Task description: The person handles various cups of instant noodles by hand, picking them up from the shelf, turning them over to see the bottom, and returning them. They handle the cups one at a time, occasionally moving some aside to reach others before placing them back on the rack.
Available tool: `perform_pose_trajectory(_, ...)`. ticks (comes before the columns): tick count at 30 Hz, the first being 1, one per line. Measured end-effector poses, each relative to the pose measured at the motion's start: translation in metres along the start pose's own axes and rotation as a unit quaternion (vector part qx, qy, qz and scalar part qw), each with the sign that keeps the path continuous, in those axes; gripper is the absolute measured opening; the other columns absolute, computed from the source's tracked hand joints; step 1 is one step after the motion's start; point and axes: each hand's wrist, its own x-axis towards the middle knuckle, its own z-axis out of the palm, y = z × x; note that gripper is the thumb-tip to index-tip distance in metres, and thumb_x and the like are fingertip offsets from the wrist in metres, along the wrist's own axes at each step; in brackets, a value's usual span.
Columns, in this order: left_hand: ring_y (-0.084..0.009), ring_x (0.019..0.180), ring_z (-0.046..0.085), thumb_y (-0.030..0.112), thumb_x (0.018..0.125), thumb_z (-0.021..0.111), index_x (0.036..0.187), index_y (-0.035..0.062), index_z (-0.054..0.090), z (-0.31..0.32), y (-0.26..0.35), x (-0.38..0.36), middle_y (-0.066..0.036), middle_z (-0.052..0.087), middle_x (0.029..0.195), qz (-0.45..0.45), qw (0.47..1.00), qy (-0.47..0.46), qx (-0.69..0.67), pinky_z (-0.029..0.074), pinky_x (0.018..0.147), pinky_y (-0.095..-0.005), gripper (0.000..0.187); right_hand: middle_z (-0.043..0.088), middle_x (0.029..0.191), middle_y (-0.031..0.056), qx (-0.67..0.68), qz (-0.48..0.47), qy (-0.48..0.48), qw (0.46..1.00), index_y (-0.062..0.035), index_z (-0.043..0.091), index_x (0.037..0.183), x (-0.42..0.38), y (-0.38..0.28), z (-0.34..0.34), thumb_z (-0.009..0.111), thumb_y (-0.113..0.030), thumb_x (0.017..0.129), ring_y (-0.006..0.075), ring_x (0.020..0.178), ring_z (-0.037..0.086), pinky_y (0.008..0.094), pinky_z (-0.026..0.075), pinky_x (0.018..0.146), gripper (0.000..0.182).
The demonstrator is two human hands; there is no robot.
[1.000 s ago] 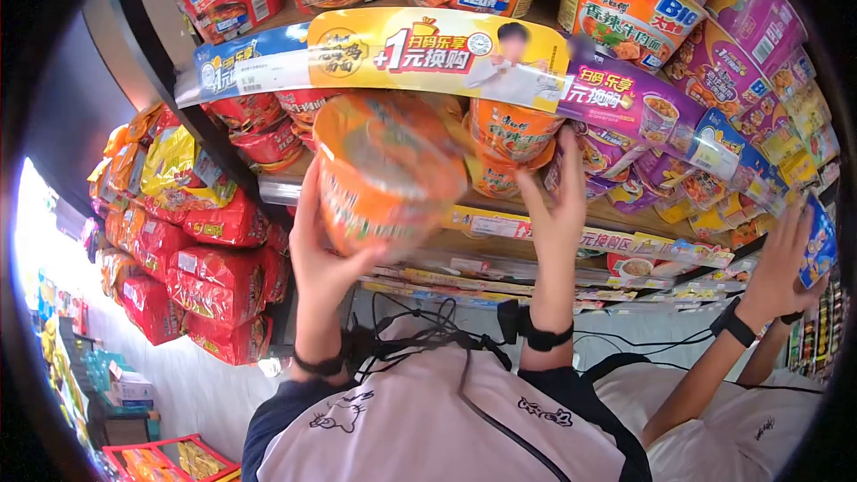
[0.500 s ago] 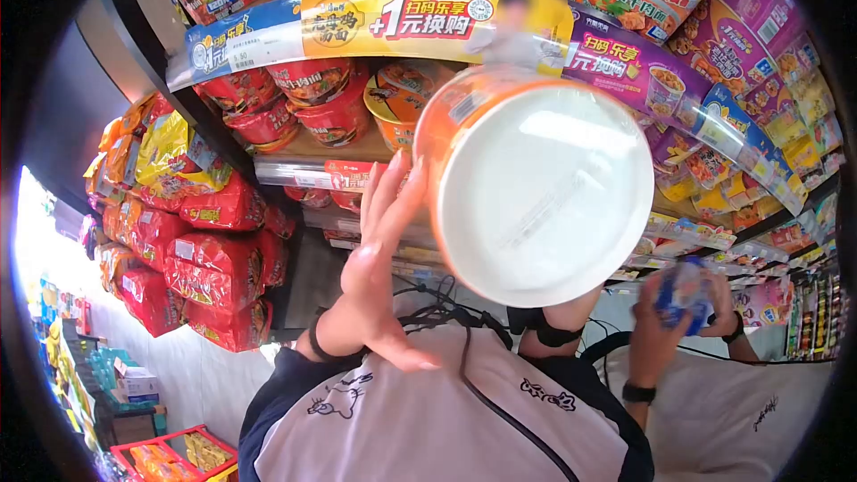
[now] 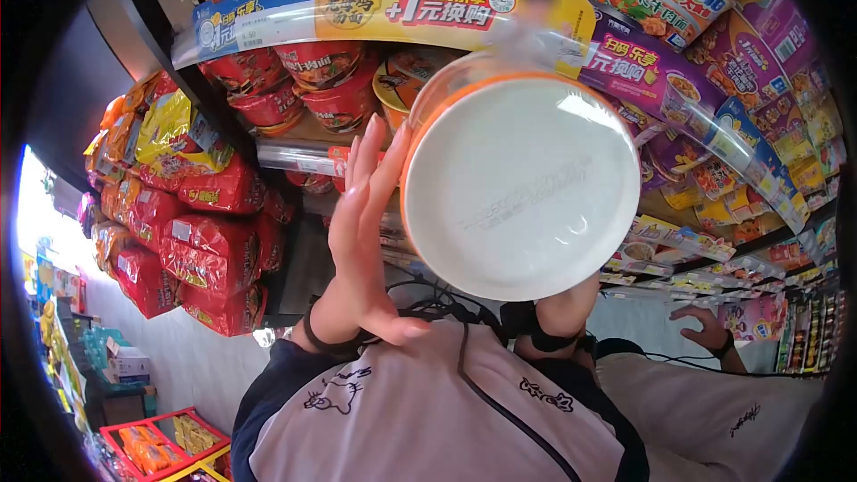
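Note:
An instant noodle tub [image 3: 522, 192] is held up close to the camera, its white base with faint printed lettering turned toward me. Its orange side shows only as a narrow band at the left. My left hand [image 3: 361, 232] is open beside the tub, fingers stretched upward and fingertips right at its left side, thumb pointing away. From below, my right hand [image 3: 571, 308] reaches up behind the tub and holds it; its fingers are hidden. Behind the tub, a shelf with a yellow price strip [image 3: 455, 0] carries red noodle tubs [image 3: 335, 94].
Red multipacks of noodles [image 3: 210, 250] are stacked at the left. Purple and orange tubs fill the curved shelves [image 3: 750, 71] at the right. A co-worker's hand [image 3: 705, 330] shows at the lower right, near black cables. A red-framed bin [image 3: 165, 442] stands on the floor at lower left.
The tub has shifted slightly left and tilted, with its base facing me more squarely. My left hand has moved a little left with it. The co-worker's blue item has gone from view.

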Motion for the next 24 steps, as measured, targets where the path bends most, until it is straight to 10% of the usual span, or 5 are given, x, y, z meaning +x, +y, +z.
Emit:
perform_pose_trajectory(5, -0.0380, 0.129, 0.033, 0.077, 0.068, 0.051, 0.143, 0.0021, 0.007, -0.004, 0.008, 0.014, -0.029, 0.039, 0.134, -0.127, 0.987, 0.073, -0.062, 0.005, 0.109, -0.0481, 0.115, 0.039, 0.138, 0.0116, 0.005, -0.012, -0.022, 1.000, 0.0001, 0.030, 0.138, 0.032, 0.000, 0.000, 0.075, -0.004, 0.067, 0.0201, 0.125, 0.040, 0.0367, 0.033, 0.104, 0.084)
perform_pose_trajectory(8, -0.0294, 0.122, 0.047, 0.069, 0.058, 0.069, 0.142, -0.0026, 0.015, -0.010, 0.009, 0.018, -0.026, 0.049, 0.126, -0.174, 0.981, 0.064, -0.058, 0.023, 0.106, -0.0417, 0.123, 0.038, 0.138, 0.0142, -0.021, -0.022, -0.066, 0.997, 0.0000, 0.025, 0.140, 0.043, -0.011, 0.003, 0.079, 0.003, 0.057, 0.0248, 0.126, 0.040, 0.0398, 0.033, 0.104, 0.099)
perform_pose_trajectory(14, -0.0212, 0.115, 0.050, 0.025, 0.044, 0.092, 0.132, -0.0040, 0.034, -0.018, -0.023, 0.001, -0.013, 0.049, 0.127, -0.232, 0.968, -0.023, -0.096, 0.038, 0.099, -0.0356, 0.109, 0.032, 0.142, 0.0194, 0.061, -0.064, -0.119, 0.989, 0.0026, 0.023, 0.140, 0.051, 0.005, 0.007, 0.075, 0.007, 0.053, 0.0283, 0.130, 0.035, 0.0412, 0.030, 0.106, 0.101)
perform_pose_trajectory(17, -0.0185, 0.112, 0.051, 0.018, 0.047, 0.091, 0.129, -0.0042, 0.037, -0.013, -0.033, 0.003, -0.010, 0.052, 0.123, -0.153, 0.977, 0.034, -0.144, 0.038, 0.098, -0.0343, 0.102, 0.034, 0.141, 0.0187, -0.020, -0.113, -0.184, 0.976, 0.0032, 0.029, 0.137, 0.061, 0.017, 0.010, 0.075, 0.007, 0.055, 0.0285, 0.131, 0.035, 0.0419, 0.028, 0.107, 0.094)
perform_pose_trajectory(24, -0.0163, 0.107, 0.053, 0.011, 0.049, 0.089, 0.121, -0.0017, 0.043, -0.046, -0.058, 0.006, -0.009, 0.056, 0.114, -0.295, 0.951, 0.097, -0.003, 0.041, 0.094, -0.0318, 0.087, 0.059, 0.113, 0.0120, -0.192, -0.052, -0.075, 0.977, 0.0022, 0.052, 0.116, 0.080, 0.052, 0.021, 0.067, -0.009, 0.081, 0.0189, 0.107, 0.056, 0.0316, 0.044, 0.091, 0.039)
